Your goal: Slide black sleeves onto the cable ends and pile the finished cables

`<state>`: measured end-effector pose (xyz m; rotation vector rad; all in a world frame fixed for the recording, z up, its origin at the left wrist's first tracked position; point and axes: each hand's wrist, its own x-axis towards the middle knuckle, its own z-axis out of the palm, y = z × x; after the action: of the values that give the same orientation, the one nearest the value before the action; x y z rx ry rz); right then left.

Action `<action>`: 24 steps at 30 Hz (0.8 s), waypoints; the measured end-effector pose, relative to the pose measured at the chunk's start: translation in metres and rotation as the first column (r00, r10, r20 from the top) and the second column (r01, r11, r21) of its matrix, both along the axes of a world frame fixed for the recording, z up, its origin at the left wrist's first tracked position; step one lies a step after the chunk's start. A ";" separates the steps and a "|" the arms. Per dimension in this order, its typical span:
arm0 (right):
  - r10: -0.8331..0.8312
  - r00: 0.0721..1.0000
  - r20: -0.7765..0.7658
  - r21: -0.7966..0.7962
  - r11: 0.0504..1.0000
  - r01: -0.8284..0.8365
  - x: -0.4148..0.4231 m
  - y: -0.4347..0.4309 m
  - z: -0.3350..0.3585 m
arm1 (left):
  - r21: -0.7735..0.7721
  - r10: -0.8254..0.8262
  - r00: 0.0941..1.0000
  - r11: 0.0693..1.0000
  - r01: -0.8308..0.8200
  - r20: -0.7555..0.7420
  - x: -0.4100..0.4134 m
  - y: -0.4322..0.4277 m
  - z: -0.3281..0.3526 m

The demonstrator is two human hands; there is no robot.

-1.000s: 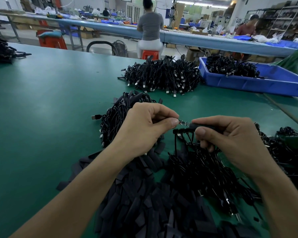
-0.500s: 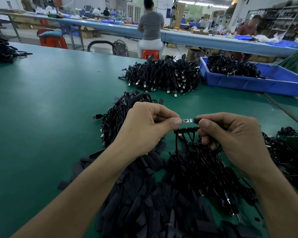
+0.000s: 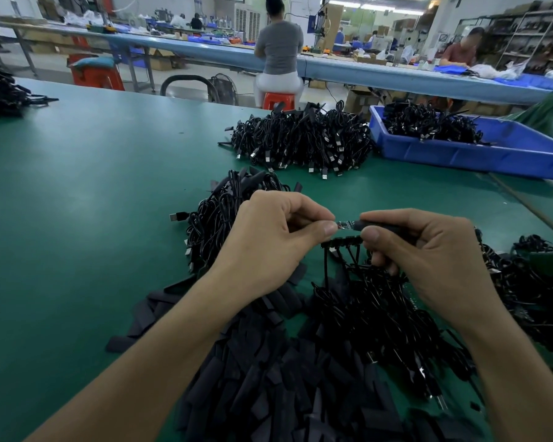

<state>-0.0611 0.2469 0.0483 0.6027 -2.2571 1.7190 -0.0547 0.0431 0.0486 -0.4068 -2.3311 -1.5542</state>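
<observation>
Two bare hands meet over a green tabletop (image 3: 93, 186), seen from above and behind. The left hand (image 3: 278, 237) has its fingers curled, and its grip is closed to a pinch of thumb and forefinger on the tip of one cable end (image 3: 345, 224), a small bare board with glinting metal. The right hand (image 3: 428, 250) is also curled, its grip pinching one black sleeve (image 3: 380, 227) that sits on the same cable. The bare cable end spans the short gap between the two grips, with the sleeve touching its right side. Below the right thumb a short row of further cable ends (image 3: 342, 242) juts out from the lower fingers, too dark to count, their leads trailing into a tangle of cables (image 3: 364, 314) under that hand. Five other heaps of black cable show: one just behind the left hand (image 3: 217, 212), one larger pile (image 3: 300, 141) farther back, one inside a single blue bin (image 3: 492, 154), one at the far left edge (image 3: 0, 90) and one at the right edge (image 3: 540, 282). One wide heap of loose black sleeves (image 3: 268, 378) covers the near tabletop beneath both forearms. Beyond, two people sit at a long bench (image 3: 364, 74), one on a red stool (image 3: 278, 100).
</observation>
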 end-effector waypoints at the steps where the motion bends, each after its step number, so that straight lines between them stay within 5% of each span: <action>1: 0.010 1.000 0.007 -0.013 1.000 -0.010 -0.001 0.000 -0.001 | 0.016 -0.016 1.000 1.000 0.016 0.012 -0.001 0.000 0.000; 8: 0.146 0.988 0.038 -0.022 0.989 -0.146 -0.001 0.001 -0.002 | 0.082 -0.172 0.984 0.983 0.167 0.057 -0.002 -0.002 -0.002; 24: 0.039 0.999 -0.032 -0.099 0.994 -0.042 0.001 -0.007 -0.005 | -0.008 -0.110 0.989 0.994 0.111 0.101 -0.002 -0.003 -0.007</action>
<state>-0.0605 0.2397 0.0433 0.6519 -2.1384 1.8162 -0.0572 0.0403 0.0418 -0.4795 -2.4342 -1.6455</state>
